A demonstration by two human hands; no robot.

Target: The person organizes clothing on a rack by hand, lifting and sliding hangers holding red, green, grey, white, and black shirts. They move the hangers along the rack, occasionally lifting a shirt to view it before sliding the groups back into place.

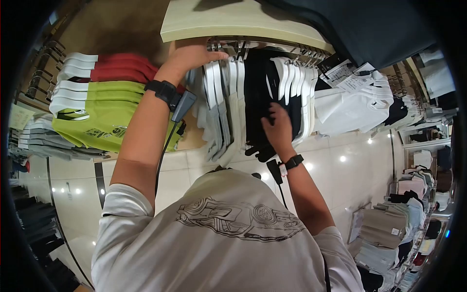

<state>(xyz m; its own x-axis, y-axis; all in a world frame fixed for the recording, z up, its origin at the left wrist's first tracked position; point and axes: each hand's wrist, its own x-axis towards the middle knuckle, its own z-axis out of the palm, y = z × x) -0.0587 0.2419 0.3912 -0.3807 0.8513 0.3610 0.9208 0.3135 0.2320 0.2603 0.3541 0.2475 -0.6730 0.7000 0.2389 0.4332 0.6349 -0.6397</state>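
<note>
My left hand (192, 58) reaches up to the top of a row of grey shirts (219, 112) on a rack, fingers laid over their white hangers near the rail (228, 45). My right hand (277, 127) is lower, gripping the front of a black shirt (255, 97) hanging in the middle of the same row. White shirts (350, 104) with paper tags (352, 78) hang to the right of it. Both wrists wear black bands with a small device and a cable.
A pale wooden shelf (233, 22) sits above the rail. Green (104, 117) and red shirts (121, 68) hang at the left, grey ones beyond. More clothing racks (399, 219) stand at the right. The floor is glossy pale tile (73, 185).
</note>
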